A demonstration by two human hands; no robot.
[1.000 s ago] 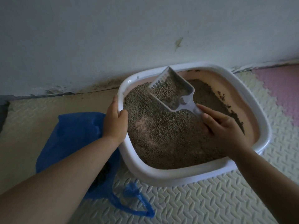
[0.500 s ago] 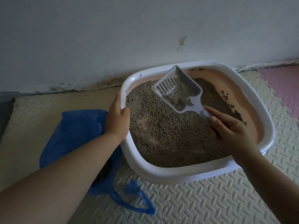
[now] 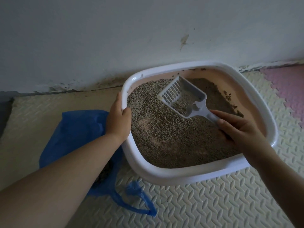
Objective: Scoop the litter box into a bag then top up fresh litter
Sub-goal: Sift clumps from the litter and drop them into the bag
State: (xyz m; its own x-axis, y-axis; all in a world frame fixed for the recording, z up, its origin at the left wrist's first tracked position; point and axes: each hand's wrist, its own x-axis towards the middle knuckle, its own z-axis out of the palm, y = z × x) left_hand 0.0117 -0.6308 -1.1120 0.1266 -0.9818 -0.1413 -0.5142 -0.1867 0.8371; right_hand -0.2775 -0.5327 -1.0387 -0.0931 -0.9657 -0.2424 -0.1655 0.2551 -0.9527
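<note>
A white-rimmed litter box (image 3: pixel 172 176) with a pink inside stands on the floor against the wall, tilted toward me, holding grey litter (image 3: pixel 164 134). My left hand (image 3: pixel 117 120) grips the box's left rim, thumb inside. My right hand (image 3: pixel 236 129) holds the handle of a pale slotted scoop (image 3: pixel 182 97), which hovers over the litter with only a little litter left in it. A blue plastic bag (image 3: pixel 77 130) lies on the floor left of the box, partly under my left forearm, its handles trailing toward me.
A grey-white wall (image 3: pixel 131 38) rises right behind the box, with dirt along its base. The floor is cream patterned foam mat (image 3: pixel 205 204), with a pink mat tile (image 3: pixel 286 86) at the far right.
Most of the litter has sifted out through the scoop's slots, leaving it nearly empty. The scoop has shifted slightly right and back. My left hand still holds the rim.
</note>
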